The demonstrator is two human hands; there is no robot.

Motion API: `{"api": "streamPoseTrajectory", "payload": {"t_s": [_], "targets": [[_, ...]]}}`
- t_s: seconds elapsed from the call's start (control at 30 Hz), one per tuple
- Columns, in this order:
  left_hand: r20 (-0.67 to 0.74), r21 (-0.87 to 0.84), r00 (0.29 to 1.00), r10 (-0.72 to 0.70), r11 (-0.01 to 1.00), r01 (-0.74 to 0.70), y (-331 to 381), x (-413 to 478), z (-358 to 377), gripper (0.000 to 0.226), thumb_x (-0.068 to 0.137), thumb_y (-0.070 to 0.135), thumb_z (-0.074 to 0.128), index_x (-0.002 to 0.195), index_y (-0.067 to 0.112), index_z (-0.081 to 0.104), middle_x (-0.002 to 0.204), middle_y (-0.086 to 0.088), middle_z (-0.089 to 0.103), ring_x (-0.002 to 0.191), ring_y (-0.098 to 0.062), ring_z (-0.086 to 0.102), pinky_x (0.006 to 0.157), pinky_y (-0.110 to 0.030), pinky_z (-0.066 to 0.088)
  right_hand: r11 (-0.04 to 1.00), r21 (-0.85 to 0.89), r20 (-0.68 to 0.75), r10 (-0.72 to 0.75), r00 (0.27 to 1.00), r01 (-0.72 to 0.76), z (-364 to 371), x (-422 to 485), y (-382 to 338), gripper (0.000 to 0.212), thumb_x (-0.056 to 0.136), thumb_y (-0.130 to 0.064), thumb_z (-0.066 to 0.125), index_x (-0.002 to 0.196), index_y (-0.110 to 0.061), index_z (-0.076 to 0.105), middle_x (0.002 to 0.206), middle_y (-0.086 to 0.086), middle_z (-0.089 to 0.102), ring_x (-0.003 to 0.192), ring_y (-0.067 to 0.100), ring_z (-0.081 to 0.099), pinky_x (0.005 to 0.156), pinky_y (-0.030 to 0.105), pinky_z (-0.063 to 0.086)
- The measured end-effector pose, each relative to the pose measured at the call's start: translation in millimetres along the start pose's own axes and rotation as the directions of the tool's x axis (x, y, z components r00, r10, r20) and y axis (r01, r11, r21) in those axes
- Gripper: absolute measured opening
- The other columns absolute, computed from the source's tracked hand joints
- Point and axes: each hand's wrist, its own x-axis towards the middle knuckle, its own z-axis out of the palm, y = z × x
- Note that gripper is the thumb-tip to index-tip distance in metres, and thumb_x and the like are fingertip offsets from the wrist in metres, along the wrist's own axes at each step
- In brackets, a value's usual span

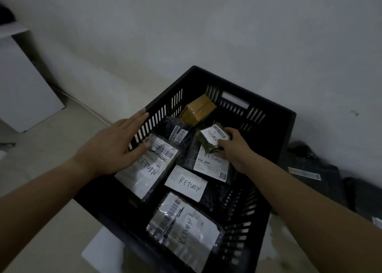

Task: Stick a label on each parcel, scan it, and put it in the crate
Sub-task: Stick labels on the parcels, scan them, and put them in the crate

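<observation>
Over the crate, the right hand is gripping a small parcel, fingers curled round it, just above the other parcels lying inside. The left hand is hovering by the left wall, fingers straight, holding nothing. The parcel is best going down label-up and flat, the fingers letting go only once it is resting.
</observation>
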Motion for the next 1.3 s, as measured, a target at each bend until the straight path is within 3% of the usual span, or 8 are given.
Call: {"api": "streamPoseTrajectory", "payload": {"t_s": [0.1,0.2,0.33,0.53,0.7,0.93,1.07,1.3], "targets": [[0.015,0.047,1.000,0.012,0.999,-0.013,-2,1,2,0.082,0.096,0.068,0.026,0.163,0.022,0.017,0.170,0.011,0.009,0.143,-0.022,0.042,0.109,-0.044,0.046,0.974,-0.219,-0.075,-0.073,0.994,0.055,13,17,14,0.064,0.092,-0.014,0.065,0.147,-0.016,0.034,0.136,0.013,0.049,0.109,0.031,0.061,0.086,0.044,0.058],[0.019,0.076,1.000,0.019,0.997,-0.021,-4,2,3,0.080,0.097,0.063,0.028,0.162,0.018,0.021,0.171,0.007,0.011,0.139,-0.027,0.047,0.103,-0.046,0.050,0.768,-0.620,-0.075,-0.264,0.962,0.163,20,20,25,0.067,0.091,-0.029,0.065,0.148,-0.011,0.036,0.141,0.015,0.043,0.125,0.034,0.048,0.101,0.041,0.045],[0.030,0.109,0.999,0.024,0.994,-0.027,-4,2,4,0.080,0.096,0.061,0.030,0.162,0.016,0.022,0.171,0.005,0.010,0.134,-0.028,0.050,0.099,-0.045,0.052,0.617,-0.780,-0.028,-0.203,0.979,0.106,16,22,24,0.069,0.095,-0.046,0.054,0.151,-0.013,0.031,0.149,0.016,0.037,0.135,0.039,0.036,0.107,0.048,0.040],[0.052,0.077,0.999,-0.006,0.997,0.002,-3,1,2,0.080,0.094,0.062,0.031,0.160,0.016,0.028,0.171,0.007,0.012,0.134,-0.029,0.051,0.099,-0.048,0.052,0.655,-0.750,-0.022,-0.166,0.986,0.094,12,15,16,0.077,0.091,-0.048,0.057,0.152,-0.011,0.026,0.150,0.017,0.035,0.135,0.039,0.037,0.107,0.047,0.040],[0.015,0.038,1.000,0.010,0.999,-0.011,-3,0,1,0.077,0.091,0.061,0.036,0.155,0.019,0.036,0.169,0.008,0.019,0.132,-0.030,0.054,0.097,-0.048,0.054,0.739,-0.596,0.088,-0.331,0.940,0.316,-1,-40,-7,0.072,0.092,-0.034,0.062,0.153,-0.019,0.027,0.151,0.008,0.037,0.133,0.025,0.042,0.105,0.033,0.038],[0.010,0.067,1.000,0.002,0.998,-0.003,11,-2,-2,0.077,0.080,0.061,0.047,0.140,0.013,0.057,0.162,-0.001,0.034,0.145,-0.033,0.040,0.113,-0.058,0.037,0.321,-0.806,0.236,-0.597,0.767,0.498,-72,-144,23,0.062,0.094,-0.041,0.059,0.150,-0.025,0.036,0.153,-0.006,0.037,0.139,0.015,0.034,0.116,0.036,0.032],[-0.041,-0.219,0.999,0.000,0.976,-0.009,88,-1,14,0.066,0.083,0.059,0.048,0.138,0.024,0.056,0.157,0.007,0.038,0.148,-0.015,0.030,0.124,-0.053,0.020,0.477,-0.772,0.144,-0.513,0.846,0.421,-114,-173,67,0.064,0.097,-0.050,0.049,0.154,-0.035,0.024,0.162,-0.017,0.014,0.147,0.004,0.017,0.120,0.025,0.020],[0.169,-0.591,0.979,0.111,0.806,0.011,265,22,79,0.061,0.103,0.039,0.053,0.157,0.040,0.023,0.153,0.033,0.021,0.144,0.007,0.019,0.115,-0.014,0.020,0.691,-0.667,0.005,-0.368,0.930,0.277,-174,-181,138,0.072,0.093,-0.045,0.060,0.154,-0.035,0.023,0.157,-0.018,0.027,0.142,0.000,0.029,0.116,0.021,0.027]]}}
